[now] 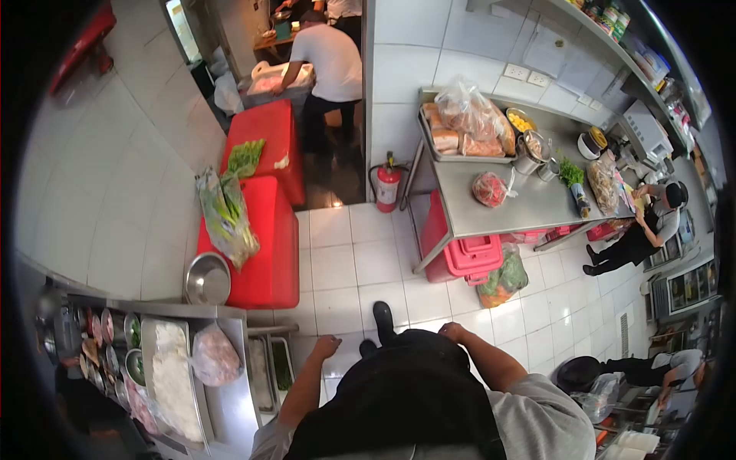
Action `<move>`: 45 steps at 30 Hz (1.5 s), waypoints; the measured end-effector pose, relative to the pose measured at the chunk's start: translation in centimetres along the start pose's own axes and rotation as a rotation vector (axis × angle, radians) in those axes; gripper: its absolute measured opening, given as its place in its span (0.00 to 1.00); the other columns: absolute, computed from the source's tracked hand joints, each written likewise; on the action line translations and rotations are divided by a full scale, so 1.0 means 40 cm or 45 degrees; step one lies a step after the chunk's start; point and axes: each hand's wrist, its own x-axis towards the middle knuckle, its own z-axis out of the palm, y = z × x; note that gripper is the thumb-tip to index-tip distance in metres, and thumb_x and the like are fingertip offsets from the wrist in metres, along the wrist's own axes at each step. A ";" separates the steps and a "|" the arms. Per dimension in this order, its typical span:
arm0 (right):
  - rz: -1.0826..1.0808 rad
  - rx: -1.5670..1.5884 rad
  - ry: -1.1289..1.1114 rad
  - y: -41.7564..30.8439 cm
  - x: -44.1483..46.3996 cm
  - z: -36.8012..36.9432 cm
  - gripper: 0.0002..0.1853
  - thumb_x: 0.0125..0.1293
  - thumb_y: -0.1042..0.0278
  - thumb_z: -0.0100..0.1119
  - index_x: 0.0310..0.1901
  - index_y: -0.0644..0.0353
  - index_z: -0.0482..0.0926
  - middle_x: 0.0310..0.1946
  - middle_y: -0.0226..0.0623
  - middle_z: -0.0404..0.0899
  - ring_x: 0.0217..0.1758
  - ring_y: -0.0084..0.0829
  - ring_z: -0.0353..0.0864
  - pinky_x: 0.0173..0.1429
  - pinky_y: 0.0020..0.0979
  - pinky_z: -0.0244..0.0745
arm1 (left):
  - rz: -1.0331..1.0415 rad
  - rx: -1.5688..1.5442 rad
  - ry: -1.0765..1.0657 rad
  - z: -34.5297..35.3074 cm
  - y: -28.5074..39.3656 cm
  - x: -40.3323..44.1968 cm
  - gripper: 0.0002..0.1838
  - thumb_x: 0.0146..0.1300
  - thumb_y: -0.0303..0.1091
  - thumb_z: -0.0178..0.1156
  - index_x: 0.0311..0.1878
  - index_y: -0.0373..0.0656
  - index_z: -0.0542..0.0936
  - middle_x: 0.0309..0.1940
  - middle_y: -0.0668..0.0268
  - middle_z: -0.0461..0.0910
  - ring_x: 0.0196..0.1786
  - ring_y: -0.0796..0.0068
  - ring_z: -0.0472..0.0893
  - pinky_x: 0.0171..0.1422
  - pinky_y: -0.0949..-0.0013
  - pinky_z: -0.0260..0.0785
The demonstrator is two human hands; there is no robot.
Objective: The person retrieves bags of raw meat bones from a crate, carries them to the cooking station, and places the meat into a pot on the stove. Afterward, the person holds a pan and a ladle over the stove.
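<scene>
My left hand [328, 346] hangs beside my black apron [399, 391], over the tiled floor. Its fingers look curled, and nothing shows in them. The steel counter [234, 383] with trays is the nearest thing to it. On the other side, my right hand [454, 333] is held close to the apron's edge, fingers bent inward with no object visible. In front of my right hand stand a pink lidded bin [468, 259] and a bag of vegetables [504, 277] on the floor. My black shoe [383, 318] points forward.
Red chests [261, 272] carry leafy greens [228, 218] and a steel bowl [208, 278]. A fire extinguisher [388, 186] stands by the doorway, where a person [330, 65] bends over a tub. The steel table [460, 199] holds food. Two co-workers are at right.
</scene>
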 end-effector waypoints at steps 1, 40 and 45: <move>0.049 -0.040 -0.081 0.000 -0.015 0.002 0.20 0.58 0.46 0.57 0.41 0.52 0.86 0.45 0.44 0.84 0.51 0.44 0.81 0.58 0.39 0.74 | -0.071 -0.101 -0.056 0.018 -0.018 -0.017 0.24 0.62 0.52 0.55 0.27 0.38 0.83 0.28 0.54 0.83 0.38 0.50 0.81 0.49 0.51 0.72; -0.111 0.338 -0.028 0.598 -0.416 0.316 0.24 0.53 0.44 0.57 0.39 0.56 0.84 0.40 0.49 0.82 0.46 0.50 0.81 0.50 0.41 0.75 | -0.009 0.225 -0.111 0.477 0.378 -0.171 0.19 0.59 0.48 0.57 0.36 0.41 0.85 0.40 0.51 0.83 0.46 0.51 0.81 0.54 0.55 0.73; -0.208 0.030 -0.035 0.587 -0.333 0.263 0.23 0.54 0.44 0.57 0.39 0.56 0.84 0.41 0.49 0.82 0.46 0.50 0.81 0.51 0.41 0.76 | -0.117 0.237 0.091 0.513 0.343 -0.292 0.24 0.62 0.52 0.53 0.36 0.37 0.84 0.39 0.48 0.82 0.47 0.49 0.81 0.54 0.54 0.72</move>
